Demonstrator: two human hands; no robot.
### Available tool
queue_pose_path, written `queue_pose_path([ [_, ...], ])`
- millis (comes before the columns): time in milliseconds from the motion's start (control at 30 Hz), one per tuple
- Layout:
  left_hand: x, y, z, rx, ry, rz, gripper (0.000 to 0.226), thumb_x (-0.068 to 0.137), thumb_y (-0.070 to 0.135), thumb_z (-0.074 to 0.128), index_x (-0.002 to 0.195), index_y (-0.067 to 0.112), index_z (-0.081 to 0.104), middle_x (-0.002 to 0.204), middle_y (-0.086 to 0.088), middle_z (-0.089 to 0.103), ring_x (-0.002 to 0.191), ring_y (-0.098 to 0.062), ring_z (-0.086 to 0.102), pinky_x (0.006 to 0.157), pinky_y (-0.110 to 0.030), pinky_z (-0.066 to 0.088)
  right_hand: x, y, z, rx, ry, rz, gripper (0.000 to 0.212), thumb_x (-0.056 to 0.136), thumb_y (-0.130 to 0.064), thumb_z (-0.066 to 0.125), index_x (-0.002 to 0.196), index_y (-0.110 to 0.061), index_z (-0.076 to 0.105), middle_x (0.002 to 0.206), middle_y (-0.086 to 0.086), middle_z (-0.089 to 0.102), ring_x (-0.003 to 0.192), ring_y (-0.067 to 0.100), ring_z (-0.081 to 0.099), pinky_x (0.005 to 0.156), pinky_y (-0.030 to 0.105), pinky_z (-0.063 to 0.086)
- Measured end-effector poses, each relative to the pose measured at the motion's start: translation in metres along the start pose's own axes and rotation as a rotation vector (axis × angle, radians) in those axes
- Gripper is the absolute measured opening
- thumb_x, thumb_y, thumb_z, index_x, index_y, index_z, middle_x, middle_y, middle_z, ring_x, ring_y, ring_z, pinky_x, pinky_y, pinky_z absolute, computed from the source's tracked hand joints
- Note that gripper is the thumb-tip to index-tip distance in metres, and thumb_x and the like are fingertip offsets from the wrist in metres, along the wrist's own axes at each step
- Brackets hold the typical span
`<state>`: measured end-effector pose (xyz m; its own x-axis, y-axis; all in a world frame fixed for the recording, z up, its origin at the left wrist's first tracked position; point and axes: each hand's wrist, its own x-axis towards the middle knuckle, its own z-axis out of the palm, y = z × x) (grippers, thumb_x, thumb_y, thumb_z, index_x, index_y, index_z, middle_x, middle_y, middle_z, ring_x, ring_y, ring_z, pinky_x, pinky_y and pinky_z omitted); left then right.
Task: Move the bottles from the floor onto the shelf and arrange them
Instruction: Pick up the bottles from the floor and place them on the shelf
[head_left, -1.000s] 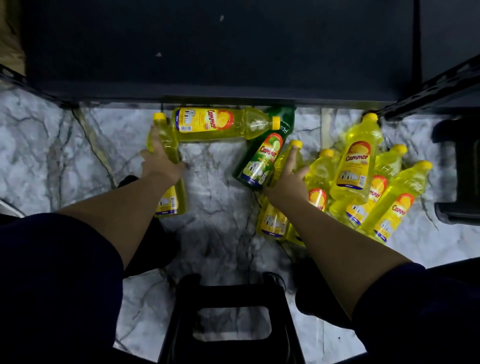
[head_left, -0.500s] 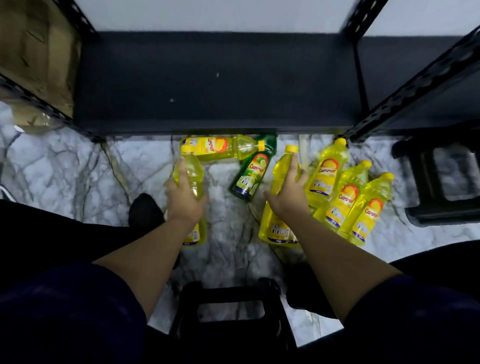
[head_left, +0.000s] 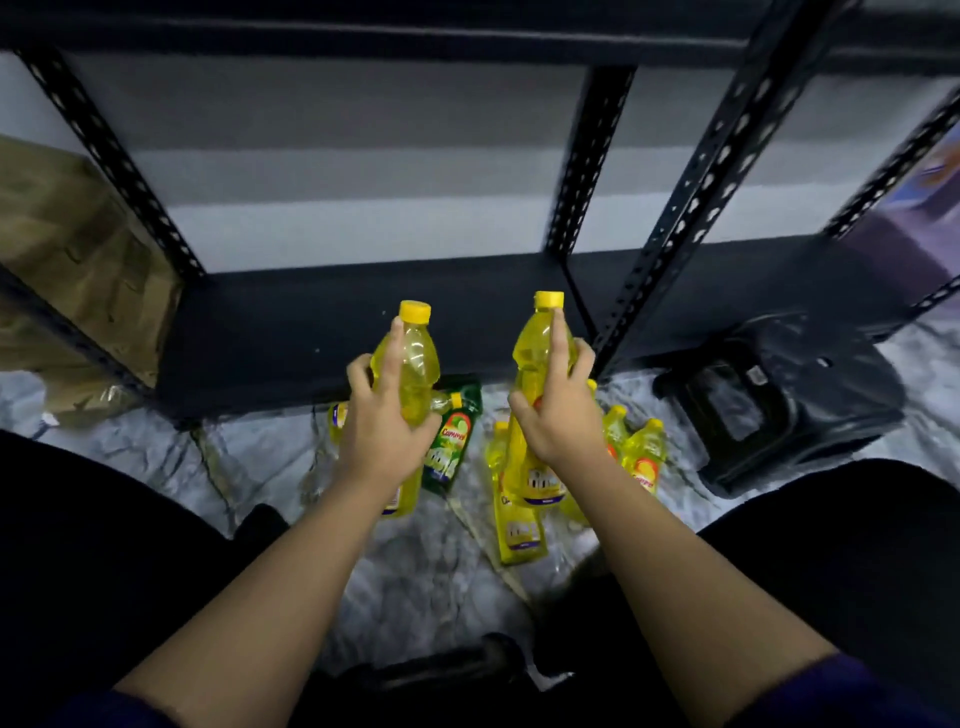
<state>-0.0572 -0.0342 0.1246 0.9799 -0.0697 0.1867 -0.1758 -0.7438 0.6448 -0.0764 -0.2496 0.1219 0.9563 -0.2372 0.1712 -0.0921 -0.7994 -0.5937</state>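
You're gripping one yellow bottle in each hand right now. Your left hand (head_left: 382, 436) is wrapping around the middle of the left bottle (head_left: 413, 358), index finger running up toward the cap, and your right hand (head_left: 558, 415) is doing the same with the right bottle (head_left: 535, 353). Both are sitting roughly upright, caps up, hanging in front of the lip of the dark bottom shelf (head_left: 270, 317), not resting on it yet.

Progress-wise, I'd say you're barely getting going. The shelf board is showing nothing on it as far as I can see, so these two look like the first ones going up. Down on the marble floor (head_left: 260, 457) there's plenty waiting: a green bottle (head_left: 451, 436) lying between your hands, another yellow one (head_left: 514, 530) flat below your right wrist, a small cluster of yellow bottles (head_left: 641, 452) to the right, and a bit of one more peeking out by your left hand. Exact count is hard to call with your arms covering some.

So: set these two down, then several more trips, then the lining up.
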Motion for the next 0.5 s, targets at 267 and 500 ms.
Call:
queue_pose_path([
  [267,0.035,0.107,-0.073,-0.113,0.145,0.250,0.118,0.078,0.031,0.078,0.159,0.056,-0.003,0.134,-0.005,0.033,0.070,-0.031,0.064,0.066,-0.043,0.057,0.040,-0.062,-0.125,0.053,0.322,-0.178,0.100,0.094,-0.037,0.063,0.161,-0.047,-0.011,0.158,0.004,0.022,0.081,0.040,0.066,0.073,0.050,0.056],
  [500,0.115,0.214,-0.144,-0.178,0.359,0.481,0.113,0.080,0.033,0.079,0.161,0.051,0.003,0.124,0.000,0.036,0.076,-0.010,0.057,0.062,-0.026,0.051,0.118,-0.131,-0.250,0.116,0.593,-0.403,0.094,0.097,-0.036,0.062,0.166,-0.033,0.000,0.150,0.009,0.033,0.071,0.023,0.059,0.067,0.044,0.055],
])
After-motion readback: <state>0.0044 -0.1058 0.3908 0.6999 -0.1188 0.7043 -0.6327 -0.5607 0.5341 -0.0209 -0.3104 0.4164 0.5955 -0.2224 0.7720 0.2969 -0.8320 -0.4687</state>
